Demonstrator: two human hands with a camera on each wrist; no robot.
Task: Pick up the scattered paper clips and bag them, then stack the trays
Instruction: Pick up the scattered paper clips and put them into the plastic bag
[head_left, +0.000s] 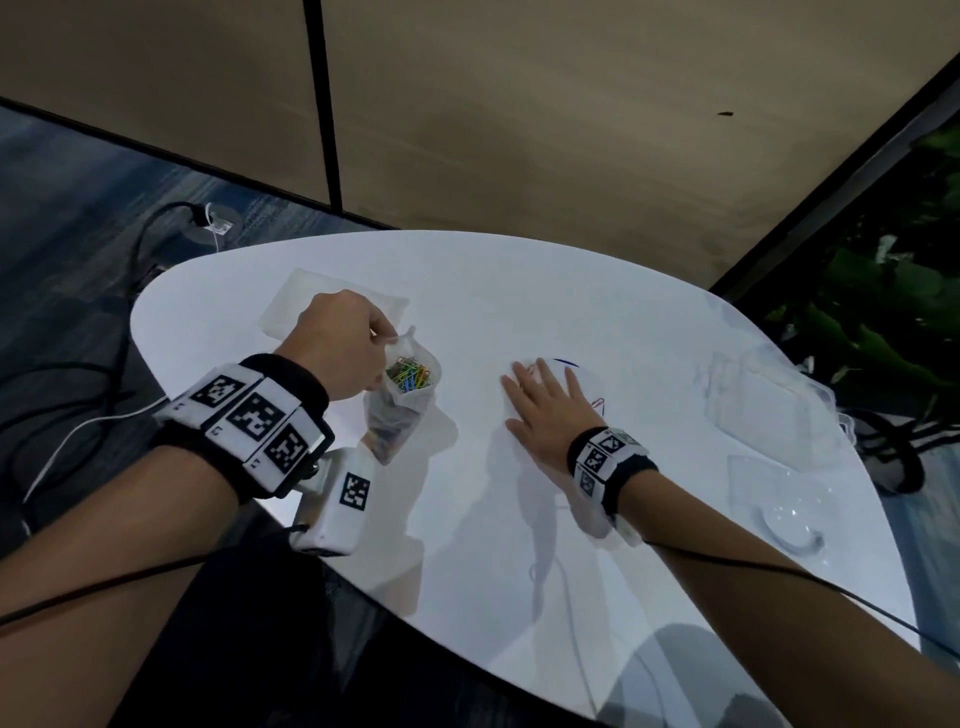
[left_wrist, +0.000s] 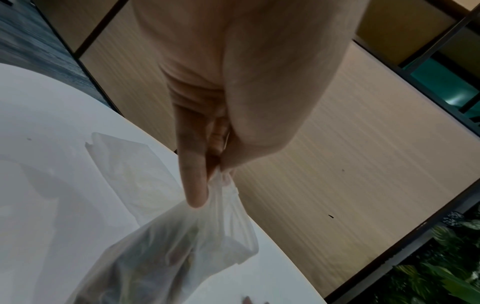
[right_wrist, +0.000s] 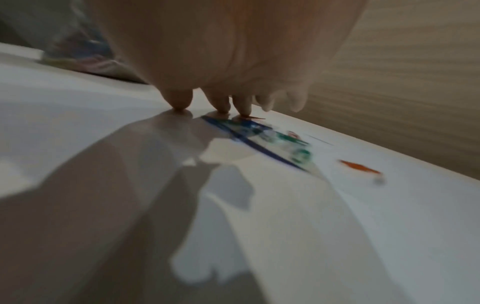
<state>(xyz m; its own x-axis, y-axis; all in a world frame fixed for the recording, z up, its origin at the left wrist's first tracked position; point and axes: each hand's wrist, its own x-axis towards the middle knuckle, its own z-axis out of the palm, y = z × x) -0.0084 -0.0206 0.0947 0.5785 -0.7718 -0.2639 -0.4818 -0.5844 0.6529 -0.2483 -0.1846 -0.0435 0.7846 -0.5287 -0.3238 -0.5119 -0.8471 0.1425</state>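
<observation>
My left hand (head_left: 363, 338) pinches the rim of a clear plastic bag (head_left: 408, 387) and holds it up with its mouth open; several coloured paper clips lie inside. The left wrist view shows the thumb and finger of that hand (left_wrist: 213, 170) clamped on the bag (left_wrist: 168, 257). My right hand (head_left: 540, 384) lies flat on the white table (head_left: 467, 519), fingers straight and spread. In the right wrist view its fingertips (right_wrist: 221, 107) touch the tabletop beside blurred blue and green clips (right_wrist: 254, 135). A red clip (head_left: 598, 402) lies just right of the hand, seen as an orange clip (right_wrist: 358, 167) in the right wrist view.
A translucent tray (head_left: 291, 306) lies behind my left hand. Clear plastic trays (head_left: 769, 400) sit near the table's right edge, with another clear piece (head_left: 779, 499) in front of them. Cables run over the floor at left; plants stand at right.
</observation>
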